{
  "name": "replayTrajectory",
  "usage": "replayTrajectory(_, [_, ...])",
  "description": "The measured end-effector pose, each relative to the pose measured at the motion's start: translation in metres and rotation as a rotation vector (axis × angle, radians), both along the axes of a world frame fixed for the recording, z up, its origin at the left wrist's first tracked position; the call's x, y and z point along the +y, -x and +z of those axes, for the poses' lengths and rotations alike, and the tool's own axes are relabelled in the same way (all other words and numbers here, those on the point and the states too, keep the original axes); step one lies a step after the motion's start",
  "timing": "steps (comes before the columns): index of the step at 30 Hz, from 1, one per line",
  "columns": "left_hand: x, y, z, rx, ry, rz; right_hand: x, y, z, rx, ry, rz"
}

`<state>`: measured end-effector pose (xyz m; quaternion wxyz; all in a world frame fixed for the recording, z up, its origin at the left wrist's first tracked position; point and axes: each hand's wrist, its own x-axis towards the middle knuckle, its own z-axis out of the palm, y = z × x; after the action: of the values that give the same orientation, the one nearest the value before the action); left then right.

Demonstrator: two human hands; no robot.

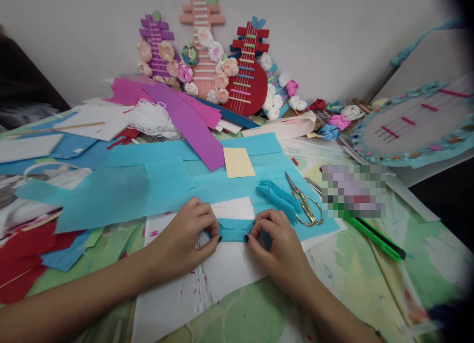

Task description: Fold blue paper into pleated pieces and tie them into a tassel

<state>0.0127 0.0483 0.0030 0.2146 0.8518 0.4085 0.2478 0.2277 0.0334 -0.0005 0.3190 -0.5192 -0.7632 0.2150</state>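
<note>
Between my two hands stretches a small strip of blue crepe paper (234, 230), with a fold line running along it. My left hand (192, 232) pinches its left end between thumb and fingers. At the right end, my right hand (276, 239) grips it the same way. Below the strip lies a white board (229, 264) marked with smears. Large sheets of blue paper (166, 185) spread out behind my hands. A folded bundle of blue paper (277, 197) sits just beyond my right hand, touching gold-handled scissors (305, 205).
A green cutter (377, 237) lies at the right beside a blurred patch. Behind are a purple strip (185, 123), a cream paper piece (239, 163) and white string (151, 118). Decorated paper instruments (246, 81) lean against the wall. Red paper scraps (29, 254) lie at left.
</note>
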Motion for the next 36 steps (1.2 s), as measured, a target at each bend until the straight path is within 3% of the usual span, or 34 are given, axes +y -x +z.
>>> replayTrajectory(22, [-0.002,-0.003,-0.005,0.054,-0.053,0.045,-0.002,0.004,-0.001,-0.096,-0.148,0.032])
replayTrajectory(29, [-0.012,-0.006,-0.008,0.084,-0.364,-0.041,-0.008,0.006,-0.002,-0.186,-0.397,0.132])
replayTrajectory(36, [-0.019,-0.003,-0.005,0.194,-0.601,-0.139,-0.017,0.006,-0.004,-0.395,-0.480,0.224])
